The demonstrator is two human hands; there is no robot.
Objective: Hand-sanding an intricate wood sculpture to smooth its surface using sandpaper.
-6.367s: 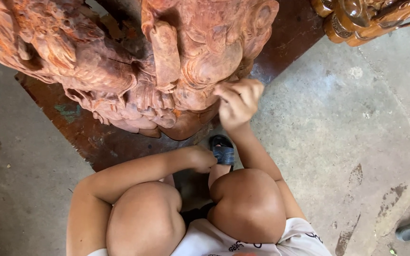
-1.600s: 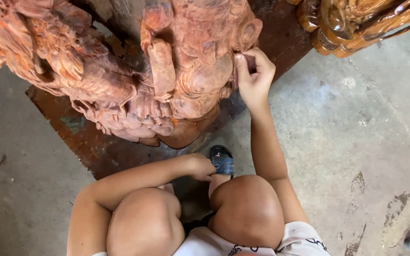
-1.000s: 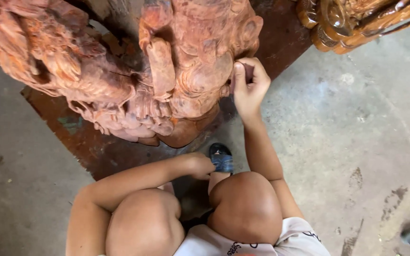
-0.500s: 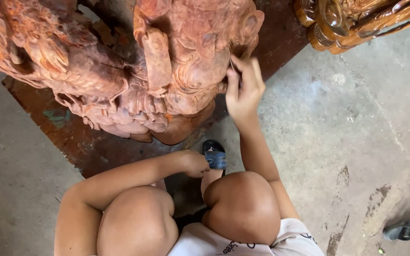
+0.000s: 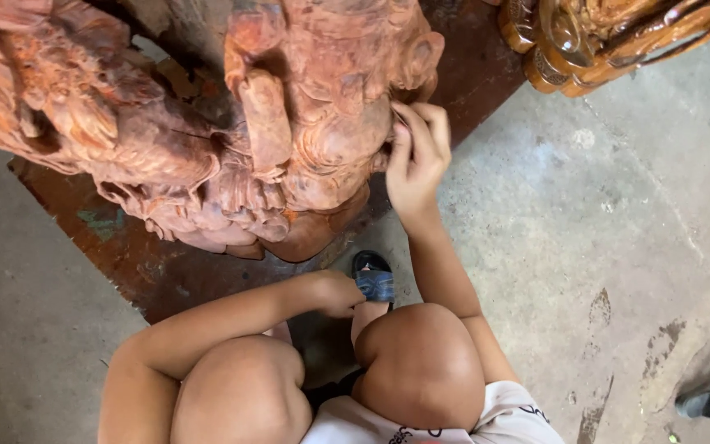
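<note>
Right hand fingers pinched narrow against the reddish carved wood sculpture, far centre on the concrete floor. Left hand closed loosely near blue sandal; holds nothing visible.

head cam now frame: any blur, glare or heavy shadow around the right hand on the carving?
Head view: sharp overall, no obvious motion blur on the right hand; soft even daylight, no glare on the reddish wood carving; deep shadow under the carving's base and between the knees; concrete floor evenly lit; wide-angle lens bends the edges slightly.
</note>
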